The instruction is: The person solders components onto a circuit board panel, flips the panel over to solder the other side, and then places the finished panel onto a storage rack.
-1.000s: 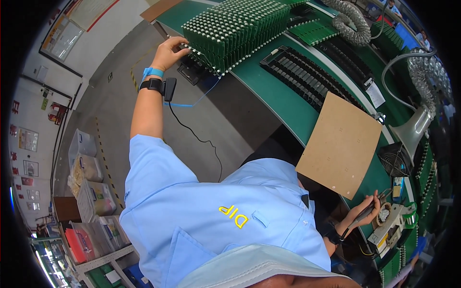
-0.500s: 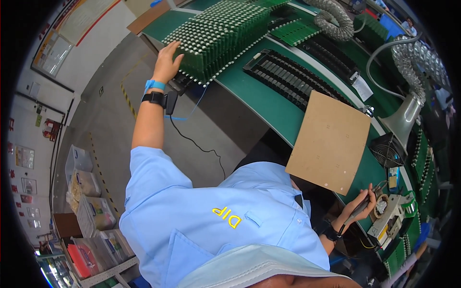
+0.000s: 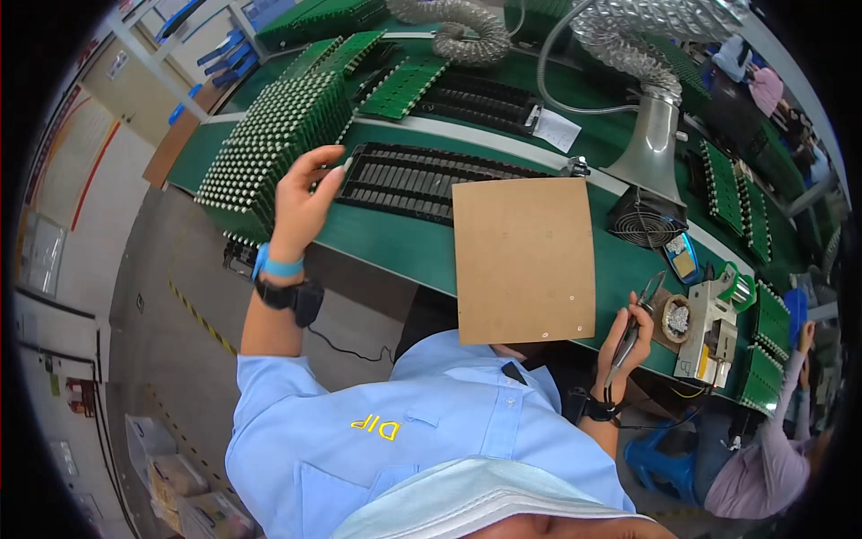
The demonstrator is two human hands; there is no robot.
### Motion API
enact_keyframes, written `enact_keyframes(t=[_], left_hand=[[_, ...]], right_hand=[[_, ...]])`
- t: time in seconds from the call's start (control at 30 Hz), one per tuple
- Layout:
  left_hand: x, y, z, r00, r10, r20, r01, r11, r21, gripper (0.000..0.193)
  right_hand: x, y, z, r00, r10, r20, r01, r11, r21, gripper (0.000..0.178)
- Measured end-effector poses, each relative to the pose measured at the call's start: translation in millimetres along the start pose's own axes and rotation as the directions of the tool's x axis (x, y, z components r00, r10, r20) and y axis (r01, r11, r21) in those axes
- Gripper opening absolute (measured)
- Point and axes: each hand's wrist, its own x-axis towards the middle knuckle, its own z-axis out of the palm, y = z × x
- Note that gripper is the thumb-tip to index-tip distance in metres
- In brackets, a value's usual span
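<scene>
Left hand (image 3: pixel 303 205): thumb parted from fingers, just beside your green board stack (image 3: pixel 271 133)
Right hand (image 3: pixel 639 349): you're pinching a dark tool (image 3: pixel 628 341)
Tabletop (image 3: pixel 386 238): green
Floor (image 3: pixel 199 382): grey, tape-striped

Fairly bright, even light, seemingly from above. Glints on metal hood (image 3: pixel 654 135) and silver hose (image 3: pixel 620 45), both beyond right grip (image 3: pixel 632 337). Deep shade under counter (image 3: pixel 395 247), between grips. Left grip (image 3: pixel 303 205) reads crisp. Fisheye bows counter edges; black surround. People (image 3: pixel 759 476) right of right grip soft.
</scene>
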Motion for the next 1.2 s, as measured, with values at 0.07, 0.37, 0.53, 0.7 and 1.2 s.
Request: enact_keyframes(t=[0.07,0.37,0.53,0.7,1.2], left_hand=[[37,-11,31,0.934,-0.272,0.234,0.333,0.899,-0.285,0.030],[154,-131,106,0.555,-0.824,0.117,0.568,0.272,-0.777,0.059],[166,-134,113,0.489,-0.867,0.096,0.504,0.191,-0.842,0.065],[172,-142,108,0.429,-0.900,0.084,0.449,0.131,-0.884,0.064],[180,-157,119,0.311,-0.943,0.122,0.451,0.034,-0.892,0.046]], right_hand=[[-1,-1,-2,1.000,-0.002,-0.017,0.001,1.000,-0.011,0.016],[-2,-3,-6,0.999,-0.039,0.010,0.039,0.999,-0.038,0.016],[1,-6,-5,0.997,-0.081,0.020,0.081,0.996,-0.041,0.016],[1,-7,-5,0.996,-0.081,0.025,0.082,0.995,-0.055,0.016],[-1,-5,-7,0.998,-0.050,0.042,0.052,0.997,-0.053,0.014]])
